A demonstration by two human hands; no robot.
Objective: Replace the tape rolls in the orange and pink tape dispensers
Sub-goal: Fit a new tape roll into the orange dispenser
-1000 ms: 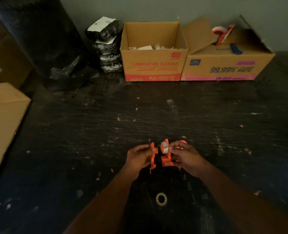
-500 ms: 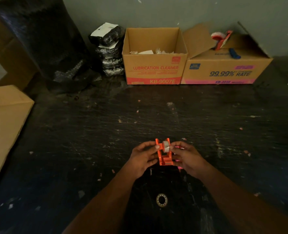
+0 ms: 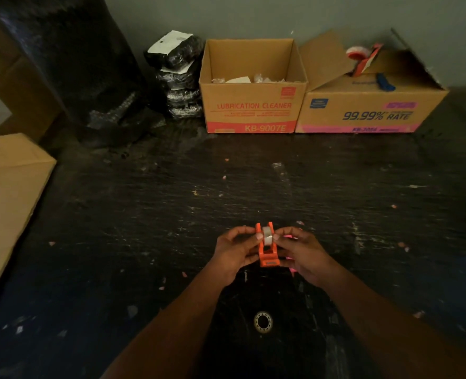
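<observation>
The orange tape dispenser (image 3: 267,255) stands upright between my two hands over the dark worktop, with a clear tape roll (image 3: 266,236) seated between its two side walls. My left hand (image 3: 236,248) pinches its left wall and my right hand (image 3: 300,251) pinches its right wall at the roll. Behind my right hand only slivers of the pink tape dispenser (image 3: 290,237) show; I cannot tell whether that hand holds it. A small ring-shaped tape roll (image 3: 263,321) lies flat on the worktop close to me, between my forearms.
Two cardboard boxes stand against the back wall: an open one marked LUBRICATION CLEANER (image 3: 252,105) and one marked 99.99% RATE (image 3: 368,110) with a red-white tape gun (image 3: 363,57) on it. Black wrapped bundles (image 3: 177,75) stack left of them. A cardboard box (image 3: 5,203) sits at the left edge.
The separate orange side piece in my left hand has come together with the dispenser body, closing on the clear roll. Both hands now press the joined dispenser.
</observation>
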